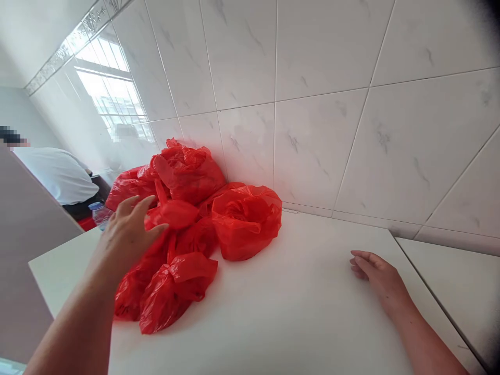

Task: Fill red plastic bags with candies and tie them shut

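Several red plastic bags are heaped at the left of a white table [289, 317], their contents hidden. My left hand [128, 232] is over the left side of the heap, fingers spread and nothing in them; whether it touches a bag I cannot tell. One bag [189, 174] tops the pile against the wall. To the right, another bag [250, 226] has its mouth loosely gathered. A knotted bag [175, 291] lies nearest to me. Well apart from the bags, my right hand [378, 281] is low over the table's right part, fingers loosely stretched, holding nothing.
A tiled wall [320, 146] runs along the table's back. A clear bottle with a blue cap [99, 214] stands beyond my left hand. Past a grey panel [23, 245] is a person in a white shirt [54, 172]. A seam separates another white surface [464, 281] at right.
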Tool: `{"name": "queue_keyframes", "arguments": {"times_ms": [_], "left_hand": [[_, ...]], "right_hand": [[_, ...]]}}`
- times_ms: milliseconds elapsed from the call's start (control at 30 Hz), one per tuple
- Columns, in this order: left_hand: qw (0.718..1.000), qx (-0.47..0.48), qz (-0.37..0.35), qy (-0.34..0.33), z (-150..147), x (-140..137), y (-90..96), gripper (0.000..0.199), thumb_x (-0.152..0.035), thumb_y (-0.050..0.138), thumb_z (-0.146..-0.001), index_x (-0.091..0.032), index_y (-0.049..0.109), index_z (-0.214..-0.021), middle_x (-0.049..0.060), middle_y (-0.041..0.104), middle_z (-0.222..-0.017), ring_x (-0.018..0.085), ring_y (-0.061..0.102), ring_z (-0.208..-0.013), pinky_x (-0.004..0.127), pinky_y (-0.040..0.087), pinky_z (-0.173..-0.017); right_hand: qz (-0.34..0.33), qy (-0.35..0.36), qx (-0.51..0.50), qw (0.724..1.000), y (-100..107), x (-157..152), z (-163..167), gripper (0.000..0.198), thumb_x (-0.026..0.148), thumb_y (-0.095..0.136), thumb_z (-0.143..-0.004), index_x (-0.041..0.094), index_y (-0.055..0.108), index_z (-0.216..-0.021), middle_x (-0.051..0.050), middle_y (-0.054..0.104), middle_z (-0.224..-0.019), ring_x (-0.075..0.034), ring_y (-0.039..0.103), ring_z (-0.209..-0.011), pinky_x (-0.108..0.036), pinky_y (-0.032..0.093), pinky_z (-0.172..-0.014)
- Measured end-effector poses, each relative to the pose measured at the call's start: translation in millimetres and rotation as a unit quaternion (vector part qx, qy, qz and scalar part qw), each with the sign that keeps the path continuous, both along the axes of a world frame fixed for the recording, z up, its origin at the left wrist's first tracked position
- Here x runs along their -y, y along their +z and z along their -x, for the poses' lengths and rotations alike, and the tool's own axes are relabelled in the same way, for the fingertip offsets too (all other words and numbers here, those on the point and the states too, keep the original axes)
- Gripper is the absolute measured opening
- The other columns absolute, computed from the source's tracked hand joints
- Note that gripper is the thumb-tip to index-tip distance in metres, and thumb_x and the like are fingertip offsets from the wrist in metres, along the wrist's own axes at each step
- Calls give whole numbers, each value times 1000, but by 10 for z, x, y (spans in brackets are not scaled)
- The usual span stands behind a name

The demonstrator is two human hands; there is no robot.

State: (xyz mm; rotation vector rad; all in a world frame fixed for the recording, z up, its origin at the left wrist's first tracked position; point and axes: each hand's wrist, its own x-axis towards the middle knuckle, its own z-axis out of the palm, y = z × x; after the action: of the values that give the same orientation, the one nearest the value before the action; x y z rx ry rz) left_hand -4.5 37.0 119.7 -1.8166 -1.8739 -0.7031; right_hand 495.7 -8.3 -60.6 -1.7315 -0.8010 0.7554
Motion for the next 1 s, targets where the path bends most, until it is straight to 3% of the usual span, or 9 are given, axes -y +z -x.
{"name": "queue_keyframes", "arguments": {"times_ms": [167, 333, 433, 533, 600, 700, 800, 900, 1000], "left_hand": [[982, 18, 50, -182, -484, -31, -290, 50, -39, 54, -83, -23, 46, -131, 9, 40, -140, 27, 42, -127, 44, 39, -103], [897, 25, 184, -402, -1178, -22, -692, 47, -32, 58, -83, -29, 48, -129, 6, 43, -141, 23, 44, -127, 40, 42, -103], [854, 4, 214, -474, -1597, 5, -945, 46, -28, 60, -83, -30, 49, -128, 6, 41, -144, 24, 45, -127, 40, 46, -98], [840, -18, 175, -514, -1940, -6, -1021, 38, -25, 57, -85, -26, 53, -123, 8, 43, -142, 25, 45, -126, 40, 46, -98], [859, -23, 138, -492, -2073, -93, -945, 30, -24, 56, -85, -24, 59, -115, 6, 52, -134, 22, 50, -120, 35, 46, -97], [921, -10, 104, -376, -2095, -397, -716, 22, -24, 48, -88, -23, 63, -104, 5, 63, -116, 19, 59, -104, 30, 49, -88], [961, 4, 87, -262, -1981, -823, -500, 25, -24, 44, -89, -16, 63, -101, 12, 63, -109, 27, 58, -104, 38, 48, -87], [980, 4, 96, -172, -1884, -1184, -412, 31, -24, 56, -82, -9, 60, -108, 20, 57, -116, 34, 54, -110, 42, 47, -87], [979, -19, 146, -143, -1851, -1359, -438, 29, -26, 60, -82, -10, 60, -106, 17, 61, -110, 29, 59, -103, 40, 49, -82]], "right_hand": [[4, 3, 10, 1000, 29, 11, 21, 33, 40, 58, -74, 24, 64, -102, -4, 67, -98, -20, 65, -85, -33, 51, -78], [-22, 5, 8, 1000, 76, 2, 107, 31, 34, 57, -73, 19, 64, -99, -6, 67, -91, -19, 65, -80, -33, 52, -74], [-38, 8, 15, 999, 82, 1, 137, 29, 32, 56, -73, 19, 64, -97, -5, 67, -87, -17, 64, -76, -30, 52, -71], [-49, 13, 22, 998, 81, 18, 135, 27, 32, 55, -73, 20, 65, -96, -4, 67, -87, -16, 64, -75, -28, 52, -70], [-51, 17, 24, 998, 80, 34, 128, 27, 33, 55, -74, 21, 65, -96, -4, 67, -87, -15, 64, -76, -28, 53, -70], [-52, 20, 24, 998, 66, 37, 121, 27, 34, 54, -75, 21, 64, -97, -4, 66, -88, -16, 64, -77, -29, 52, -70], [-53, 22, 24, 998, 39, 8, 120, 27, 34, 53, -75, 21, 64, -96, -3, 66, -87, -16, 64, -75, -29, 52, -69], [-56, 24, 22, 998, 26, -15, 120, 26, 34, 52, -75, 21, 64, -94, -2, 65, -84, -16, 64, -73, -29, 51, -67], [-63, 22, 18, 998, 40, -8, 118, 26, 34, 53, -74, 21, 65, -93, -3, 66, -83, -16, 63, -72, -29, 51, -66]]}}
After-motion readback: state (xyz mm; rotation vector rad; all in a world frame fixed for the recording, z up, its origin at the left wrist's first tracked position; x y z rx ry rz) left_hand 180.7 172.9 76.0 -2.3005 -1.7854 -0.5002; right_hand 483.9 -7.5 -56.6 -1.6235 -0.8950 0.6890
